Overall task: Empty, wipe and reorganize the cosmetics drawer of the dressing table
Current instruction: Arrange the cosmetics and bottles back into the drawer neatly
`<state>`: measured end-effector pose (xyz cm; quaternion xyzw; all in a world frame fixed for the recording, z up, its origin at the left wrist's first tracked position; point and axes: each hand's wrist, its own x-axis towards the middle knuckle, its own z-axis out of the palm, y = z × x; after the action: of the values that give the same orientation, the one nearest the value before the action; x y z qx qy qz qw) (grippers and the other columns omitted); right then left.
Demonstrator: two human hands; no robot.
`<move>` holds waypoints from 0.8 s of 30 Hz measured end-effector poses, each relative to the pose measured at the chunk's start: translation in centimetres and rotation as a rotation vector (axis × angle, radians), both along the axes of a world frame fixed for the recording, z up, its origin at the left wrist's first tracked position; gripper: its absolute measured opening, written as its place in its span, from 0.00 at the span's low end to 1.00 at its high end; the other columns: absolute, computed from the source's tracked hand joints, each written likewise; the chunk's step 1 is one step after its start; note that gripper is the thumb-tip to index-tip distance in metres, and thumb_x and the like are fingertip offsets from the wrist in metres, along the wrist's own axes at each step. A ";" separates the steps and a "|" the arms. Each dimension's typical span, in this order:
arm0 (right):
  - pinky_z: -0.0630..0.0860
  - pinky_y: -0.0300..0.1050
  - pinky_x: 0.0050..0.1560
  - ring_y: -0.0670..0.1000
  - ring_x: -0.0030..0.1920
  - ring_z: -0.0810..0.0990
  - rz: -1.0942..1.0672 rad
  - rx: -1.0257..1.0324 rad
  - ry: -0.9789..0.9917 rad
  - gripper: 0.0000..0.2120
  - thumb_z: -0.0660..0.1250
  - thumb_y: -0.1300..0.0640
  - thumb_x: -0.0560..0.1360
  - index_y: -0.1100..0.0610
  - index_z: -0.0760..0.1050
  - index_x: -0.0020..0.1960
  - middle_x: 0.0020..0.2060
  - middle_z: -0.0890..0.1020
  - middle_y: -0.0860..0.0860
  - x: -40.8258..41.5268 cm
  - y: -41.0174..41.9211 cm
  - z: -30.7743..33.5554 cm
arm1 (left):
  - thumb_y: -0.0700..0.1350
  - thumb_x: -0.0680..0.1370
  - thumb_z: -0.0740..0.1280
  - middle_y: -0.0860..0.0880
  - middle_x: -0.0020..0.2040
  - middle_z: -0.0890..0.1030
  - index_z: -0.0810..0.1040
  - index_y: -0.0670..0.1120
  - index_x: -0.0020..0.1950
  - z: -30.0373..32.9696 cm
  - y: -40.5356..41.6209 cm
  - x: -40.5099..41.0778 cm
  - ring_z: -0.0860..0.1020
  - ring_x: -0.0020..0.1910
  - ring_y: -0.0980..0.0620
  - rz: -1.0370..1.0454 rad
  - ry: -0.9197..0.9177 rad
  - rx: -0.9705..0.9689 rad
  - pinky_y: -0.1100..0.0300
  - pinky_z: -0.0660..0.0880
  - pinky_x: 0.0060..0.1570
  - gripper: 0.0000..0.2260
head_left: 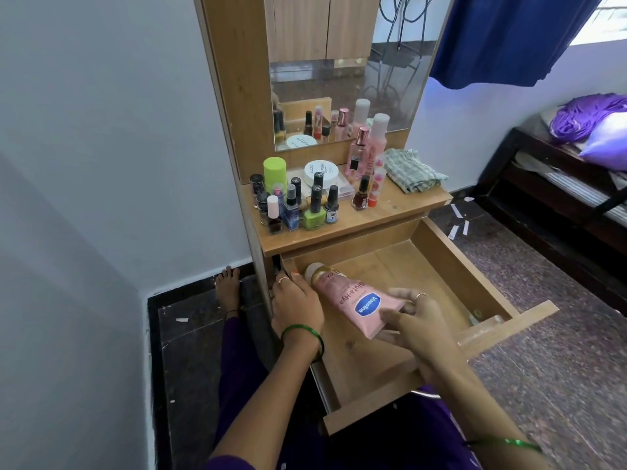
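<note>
The drawer (pixel 451 266) stands pulled out below the shelf (pixel 400 208). The right hand (pixel 412 322) grips the lower end of a pink tube (pixel 349 301), held tilted over the drawer with its cap toward the back left corner. The left hand (pixel 297 307) rests on the drawer's left wall, fingers curled, apparently around the edge. Bottles (pixel 298 198) and a cloth (pixel 414 171) sit on the shelf.
</note>
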<state>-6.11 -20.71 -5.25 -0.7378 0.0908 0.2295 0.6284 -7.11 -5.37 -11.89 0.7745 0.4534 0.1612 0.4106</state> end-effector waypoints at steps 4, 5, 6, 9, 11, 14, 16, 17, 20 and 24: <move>0.80 0.41 0.30 0.52 0.38 0.82 0.117 -0.081 0.068 0.10 0.60 0.71 0.75 0.63 0.70 0.54 0.43 0.83 0.58 0.9 -0.5 -0.1 | 0.51 0.83 0.49 0.44 0.55 0.77 0.72 0.43 0.60 0.1 0.0 -0.1 0.77 0.52 0.45 0.000 -0.005 0.006 0.55 0.68 0.42 0.17; 0.81 0.42 0.30 0.51 0.39 0.83 0.172 -0.124 0.082 0.09 0.61 0.70 0.75 0.62 0.71 0.53 0.43 0.83 0.57 1.1 -0.5 -0.1 | 0.51 0.83 0.49 0.44 0.55 0.77 0.72 0.43 0.60 0.1 0.0 -0.1 0.77 0.52 0.45 -0.002 -0.003 0.006 0.55 0.67 0.42 0.17; 0.81 0.42 0.31 0.51 0.39 0.83 0.231 -0.180 0.093 0.08 0.61 0.70 0.76 0.62 0.71 0.53 0.43 0.83 0.57 1.4 -0.5 -0.2 | 0.51 0.83 0.49 0.44 0.55 0.77 0.72 0.43 0.61 0.1 0.0 0.0 0.77 0.52 0.45 -0.004 -0.001 0.007 0.55 0.67 0.41 0.17; 0.81 0.48 0.39 0.53 0.41 0.82 0.383 -0.346 0.094 0.08 0.61 0.70 0.76 0.60 0.71 0.52 0.44 0.81 0.58 2.2 0.1 -0.5 | 0.51 0.83 0.49 0.44 0.54 0.78 0.72 0.42 0.60 0.0 0.0 -0.1 0.78 0.51 0.45 -0.009 0.003 0.021 0.55 0.69 0.41 0.18; 0.81 0.51 0.43 0.55 0.45 0.82 0.462 -0.427 0.099 0.08 0.62 0.68 0.76 0.58 0.70 0.52 0.44 0.80 0.57 2.7 0.8 -0.7 | 0.51 0.83 0.49 0.44 0.55 0.77 0.72 0.42 0.61 0.0 -0.1 -0.1 0.78 0.51 0.45 -0.012 0.011 0.028 0.55 0.68 0.41 0.18; 0.80 0.48 0.40 0.54 0.45 0.81 0.539 -0.501 0.109 0.11 0.61 0.68 0.76 0.54 0.70 0.53 0.40 0.79 0.53 3.1 1.5 -1.1 | 0.51 0.83 0.49 0.44 0.55 0.77 0.71 0.42 0.61 0.0 0.0 0.0 0.77 0.52 0.45 -0.011 0.016 0.021 0.55 0.68 0.42 0.18; 0.81 0.50 0.39 0.56 0.43 0.82 0.578 -0.571 0.080 0.16 0.61 0.68 0.74 0.52 0.71 0.58 0.41 0.79 0.53 3.4 1.9 -1.5 | 0.51 0.83 0.49 0.44 0.55 0.77 0.71 0.42 0.60 -0.1 0.0 0.0 0.77 0.52 0.44 -0.014 0.020 0.025 0.54 0.70 0.42 0.18; 0.82 0.50 0.39 0.57 0.44 0.82 0.600 -0.608 0.065 0.20 0.61 0.67 0.74 0.49 0.71 0.60 0.44 0.80 0.55 3.4 2.1 -1.5 | 0.51 0.83 0.49 0.43 0.55 0.77 0.71 0.42 0.60 -0.1 0.0 0.0 0.77 0.52 0.44 -0.015 0.021 0.028 0.54 0.70 0.42 0.18; 0.82 0.52 0.38 0.59 0.46 0.82 0.676 -0.678 0.042 0.25 0.60 0.67 0.74 0.45 0.67 0.66 0.54 0.78 0.57 3.4 2.7 -1.6 | 0.51 0.83 0.49 0.43 0.55 0.77 0.71 0.42 0.60 -0.1 0.0 0.0 0.77 0.52 0.44 -0.016 0.018 0.031 0.54 0.69 0.42 0.18; 0.78 0.43 0.27 0.52 0.31 0.78 0.764 -0.729 0.006 0.27 0.56 0.65 0.76 0.47 0.60 0.72 0.57 0.77 0.59 3.0 3.2 -1.8 | 0.51 0.83 0.48 0.44 0.53 0.78 0.72 0.42 0.59 -0.1 0.0 0.0 0.78 0.51 0.45 -0.015 0.007 0.035 0.54 0.69 0.41 0.18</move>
<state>-3.10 -17.52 -7.03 -0.8882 -0.1089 0.3979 0.2025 -7.14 -5.33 -11.98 0.7856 0.4459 0.1632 0.3968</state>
